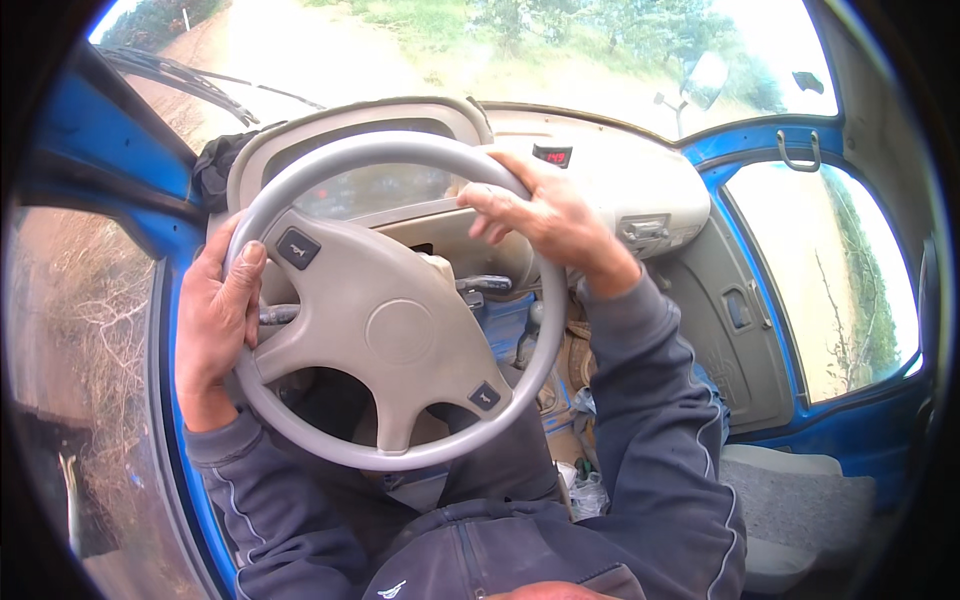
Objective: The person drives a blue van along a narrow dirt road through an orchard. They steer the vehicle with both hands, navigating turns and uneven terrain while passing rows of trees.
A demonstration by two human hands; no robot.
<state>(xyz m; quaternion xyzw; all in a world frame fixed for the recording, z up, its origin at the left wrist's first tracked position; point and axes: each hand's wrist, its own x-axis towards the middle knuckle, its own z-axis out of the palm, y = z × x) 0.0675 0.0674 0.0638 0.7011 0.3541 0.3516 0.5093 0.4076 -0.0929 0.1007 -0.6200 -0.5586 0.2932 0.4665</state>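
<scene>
A: Wheel (390, 459): where, which way?
B: Dash (605, 185) beyond it, person (470, 545) nearer; hub (400, 331) long axis upper-left to lower-right.
A: Hands?
B: Left hand (220, 305) gripping wheel's left; right hand (545, 215) loosely open on wheel's upper right.

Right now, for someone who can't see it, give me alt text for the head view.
A person's left hand grips the left side of a grey steering wheel, while the right hand is at its upper right, inside a blue cab. Beyond the wheel are a beige dashboard with a small red-lit display and a windshield looking onto pale ground and greenery.
</scene>
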